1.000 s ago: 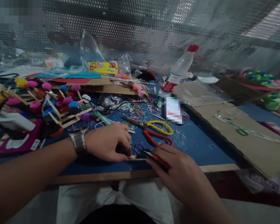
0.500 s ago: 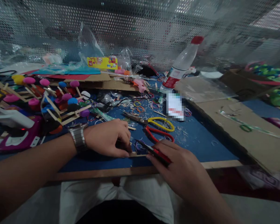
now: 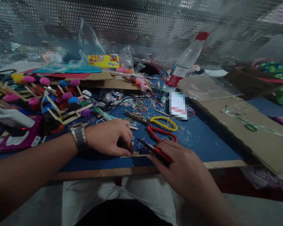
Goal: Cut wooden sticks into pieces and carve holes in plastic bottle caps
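Observation:
My left hand (image 3: pixel 109 136), a metal watch on its wrist, is closed with its fingertips pressing a thin wooden stick (image 3: pixel 135 154) flat on the blue mat (image 3: pixel 198 141). My right hand (image 3: pixel 179 168) is closed round a red-handled cutter (image 3: pixel 155 150), whose dark blade points left and up over the stick's right part. Both hands sit near the table's front wooden edge (image 3: pixel 103 172).
Yellow and red scissors (image 3: pixel 160 127) lie just behind the hands among rubber bands and wood shavings. Stick frames with coloured foam balls (image 3: pixel 58 100) crowd the left. A plastic bottle (image 3: pixel 185 62), cardboard sheets (image 3: pixel 250 125) and a perforated metal screen stand behind and right.
The camera has tilted slightly, shifting the scene up. The cutter's blade has edged a little toward the left hand along the stick; the left hand keeps pressing it.

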{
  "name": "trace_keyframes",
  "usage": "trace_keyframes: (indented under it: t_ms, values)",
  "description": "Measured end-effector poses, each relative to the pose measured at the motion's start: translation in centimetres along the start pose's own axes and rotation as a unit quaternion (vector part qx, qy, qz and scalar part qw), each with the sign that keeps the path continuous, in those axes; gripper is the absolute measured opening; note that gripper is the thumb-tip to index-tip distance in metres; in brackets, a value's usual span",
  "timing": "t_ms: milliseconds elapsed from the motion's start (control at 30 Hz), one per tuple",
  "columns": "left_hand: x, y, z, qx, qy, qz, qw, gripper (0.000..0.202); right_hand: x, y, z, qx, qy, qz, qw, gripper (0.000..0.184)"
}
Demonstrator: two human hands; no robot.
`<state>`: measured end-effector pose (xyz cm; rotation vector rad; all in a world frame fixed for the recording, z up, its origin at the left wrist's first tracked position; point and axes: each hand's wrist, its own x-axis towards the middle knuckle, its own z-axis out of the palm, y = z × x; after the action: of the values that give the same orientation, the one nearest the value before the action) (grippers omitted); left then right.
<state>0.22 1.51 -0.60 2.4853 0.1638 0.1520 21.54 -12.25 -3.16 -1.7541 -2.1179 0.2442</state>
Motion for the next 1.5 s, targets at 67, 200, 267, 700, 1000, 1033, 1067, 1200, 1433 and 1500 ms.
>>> trace_keyframes:
  t_ms: [67,200,267,700,1000,1033,1067,1200,1433,1500]
  values:
    - [-0.01,0.0,0.02,0.0,0.004,0.002,1.0,0.006,0.01,-0.04,0.04,0.0,0.003,0.002,1.0,0.017]
    - [-0.09,-0.08,0.1,0.002,0.009,0.004,1.0,0.005,0.06,-0.14,0.13,0.004,0.008,0.002,1.0,0.018]
    - [-0.1,-0.12,0.12,0.004,0.009,0.004,1.0,0.004,0.11,-0.19,0.14,0.004,0.004,0.003,1.0,0.017]
    - [-0.14,0.05,-0.06,0.005,0.0,-0.004,1.0,0.006,0.18,-0.24,0.1,0.003,-0.008,0.009,1.0,0.017]
    - [-0.12,0.2,-0.08,0.003,0.001,-0.009,1.0,0.006,0.24,-0.36,0.19,-0.003,-0.003,0.006,1.0,0.016]
    - [-0.13,0.2,-0.09,0.004,0.002,-0.009,1.0,0.006,0.25,-0.39,0.18,-0.002,-0.003,0.007,1.0,0.016]
    - [-0.14,0.19,-0.1,0.005,0.003,-0.009,1.0,0.006,0.27,-0.41,0.17,-0.002,-0.004,0.008,1.0,0.016]
    - [-0.17,0.2,-0.11,0.008,0.005,-0.008,1.0,0.007,0.28,-0.45,0.13,-0.003,-0.008,0.016,1.0,0.015]
    - [-0.06,0.19,-0.02,0.011,0.003,-0.007,1.0,0.008,0.37,-0.51,0.14,0.011,-0.005,0.017,1.0,0.016]
    - [-0.08,0.16,0.01,0.011,0.002,-0.01,1.0,0.008,0.39,-0.56,-0.21,0.022,0.008,0.005,1.0,0.018]
